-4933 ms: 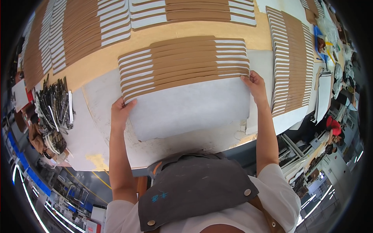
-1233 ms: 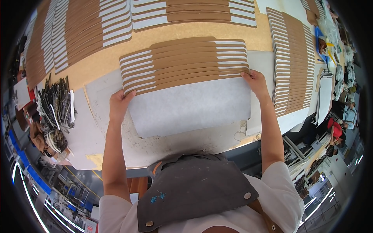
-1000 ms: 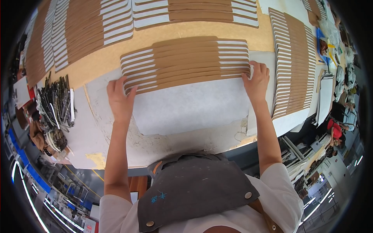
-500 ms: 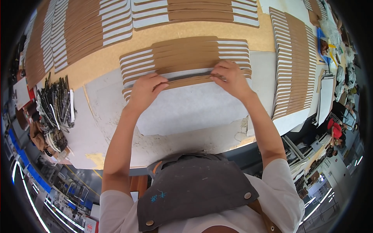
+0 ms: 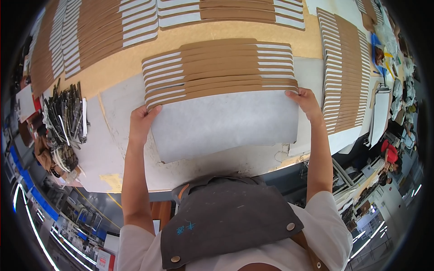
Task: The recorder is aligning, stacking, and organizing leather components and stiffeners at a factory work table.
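Observation:
A fanned stack of brown-and-white sheets (image 5: 221,67) lies in front of me, each sheet overlapping the one behind so that brown middles and white end strips show. The nearest sheet shows a broad white face (image 5: 226,122) toward me. At its left edge my left hand (image 5: 143,122) is closed, thumb on top and the other fingers partly hidden at the side. My right hand (image 5: 308,105) pinches the right edge in the same way, at the line where the white face meets the brown edges.
More fanned stacks lie along the far side (image 5: 244,13), at the far left (image 5: 97,40) and at the right (image 5: 346,72). A bundle of dark strips (image 5: 68,117) sits on the left of the table (image 5: 104,162). Beyond the right stack is a blue tray (image 5: 376,49).
Both hands have moved outward from the middle of the stack to its left and right edges. The gap between the nearest sheets has closed, and they now lie flat together.

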Motion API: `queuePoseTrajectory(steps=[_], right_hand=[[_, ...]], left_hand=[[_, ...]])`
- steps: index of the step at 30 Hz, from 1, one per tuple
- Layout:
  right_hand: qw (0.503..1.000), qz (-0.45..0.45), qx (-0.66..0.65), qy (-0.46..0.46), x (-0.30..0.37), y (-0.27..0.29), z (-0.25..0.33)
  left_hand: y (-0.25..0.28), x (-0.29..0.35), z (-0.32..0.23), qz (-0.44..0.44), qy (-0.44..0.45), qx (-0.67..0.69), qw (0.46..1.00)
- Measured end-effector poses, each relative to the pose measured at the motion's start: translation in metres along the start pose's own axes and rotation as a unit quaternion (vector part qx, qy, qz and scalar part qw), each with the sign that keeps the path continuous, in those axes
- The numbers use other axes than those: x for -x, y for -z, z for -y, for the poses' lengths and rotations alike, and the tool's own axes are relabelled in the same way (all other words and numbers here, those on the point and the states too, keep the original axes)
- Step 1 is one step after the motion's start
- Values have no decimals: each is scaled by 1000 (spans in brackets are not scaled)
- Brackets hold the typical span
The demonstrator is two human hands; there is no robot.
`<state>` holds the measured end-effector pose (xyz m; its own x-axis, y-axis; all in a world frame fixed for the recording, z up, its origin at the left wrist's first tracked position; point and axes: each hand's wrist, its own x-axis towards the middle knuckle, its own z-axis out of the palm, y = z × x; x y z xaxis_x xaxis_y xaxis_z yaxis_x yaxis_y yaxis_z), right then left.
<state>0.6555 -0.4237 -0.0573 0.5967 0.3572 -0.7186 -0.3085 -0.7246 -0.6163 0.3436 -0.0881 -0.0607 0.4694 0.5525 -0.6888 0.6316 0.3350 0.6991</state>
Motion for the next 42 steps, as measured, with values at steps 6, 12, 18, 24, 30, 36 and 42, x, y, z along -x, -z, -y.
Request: queuePoseTrajectory(steps=[6, 12, 18, 24, 30, 36, 42], right_hand=[[999, -31, 41, 1, -1, -4, -6], [998, -54, 23, 27, -4, -6, -13], [996, -65, 55, 21, -6, -4, -13], [995, -76, 57, -7, -1, -10, 1], [997, -77, 22, 20, 0, -13, -6], [988, -118, 84, 62, -5, -13, -11], [857, -310, 326, 251, 11, -40, 18]], left_hand=[[-2, -7, 9, -25, -46, -87, 995], [-1, -7, 11, -28, -35, -99, 994], [1, -8, 13, -26, -31, -118, 992], [-2, -5, 6, -39, -25, -128, 991], [-1, -6, 10, -47, -33, -133, 990], [-5, -2, -2, -66, -47, -262, 962], [-38, -6, -13, -187, -422, -350, 815]])
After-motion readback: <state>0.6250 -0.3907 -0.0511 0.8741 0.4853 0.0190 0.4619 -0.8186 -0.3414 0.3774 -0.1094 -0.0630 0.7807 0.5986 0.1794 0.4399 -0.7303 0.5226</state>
